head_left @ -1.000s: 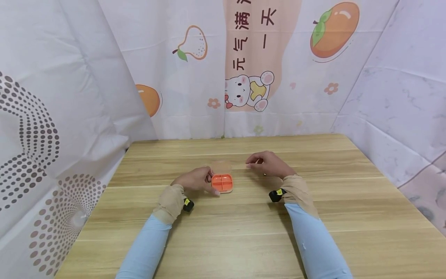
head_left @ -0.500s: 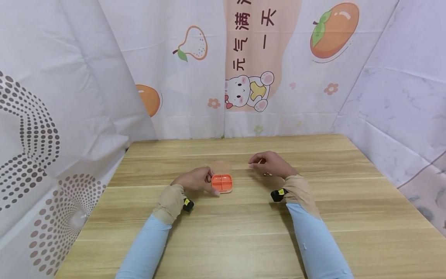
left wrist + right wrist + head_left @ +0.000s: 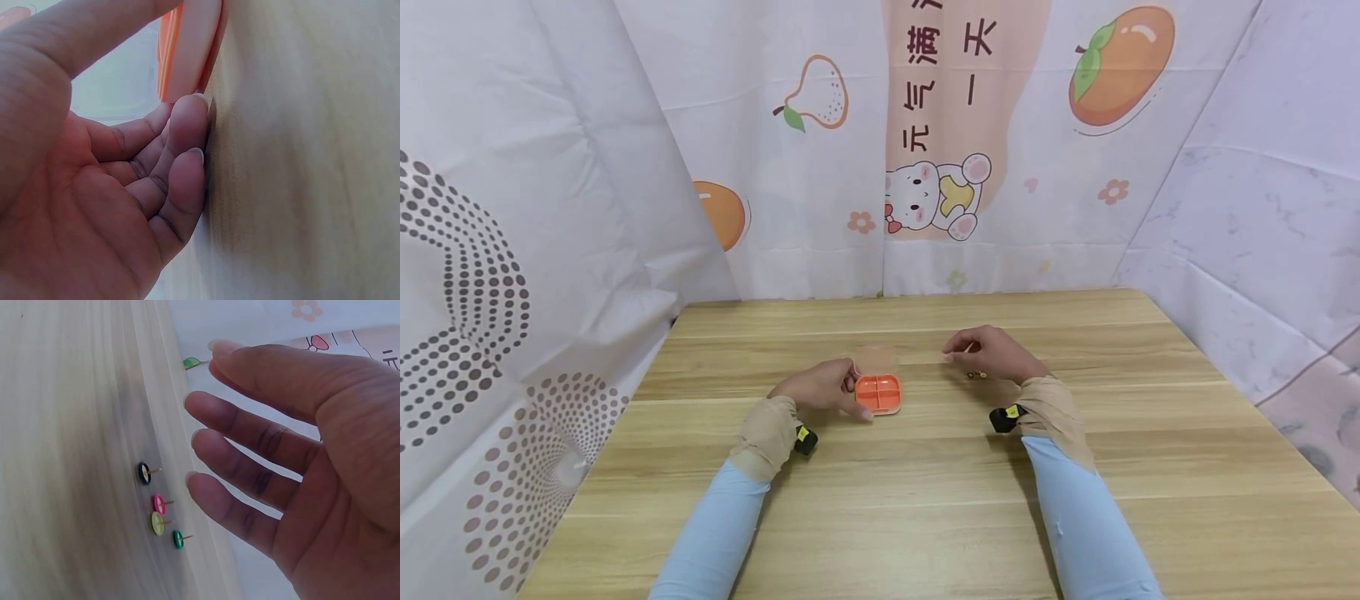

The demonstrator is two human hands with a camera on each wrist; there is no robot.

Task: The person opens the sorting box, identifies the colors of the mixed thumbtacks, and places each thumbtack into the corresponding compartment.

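Observation:
My left hand (image 3: 823, 387) grips the left side of a small orange box with four-way dividers (image 3: 877, 392), its thumb along the near edge. A see-through lid (image 3: 876, 360) lies folded back behind it. In the left wrist view, the box's pale side (image 3: 190, 47) shows between thumb and fingers. My right hand (image 3: 992, 354) hovers to the right of the box, fingers loosely bent, nothing visible in its grasp. Below its fingers lie several thumbtacks, points up: a black thumbtack (image 3: 145, 473), a pink thumbtack (image 3: 159, 504), a yellow thumbtack (image 3: 157, 523) and a green thumbtack (image 3: 179, 539).
A wood-grain table (image 3: 895, 508) lies under both hands. Behind it hangs a white curtain (image 3: 820, 183) with fruit prints, and more cloth hangs at the left and right sides.
My right hand has drifted a little to the right, away from the box, and more of the thumbtacks shows beneath it. My left hand and the box have stayed put.

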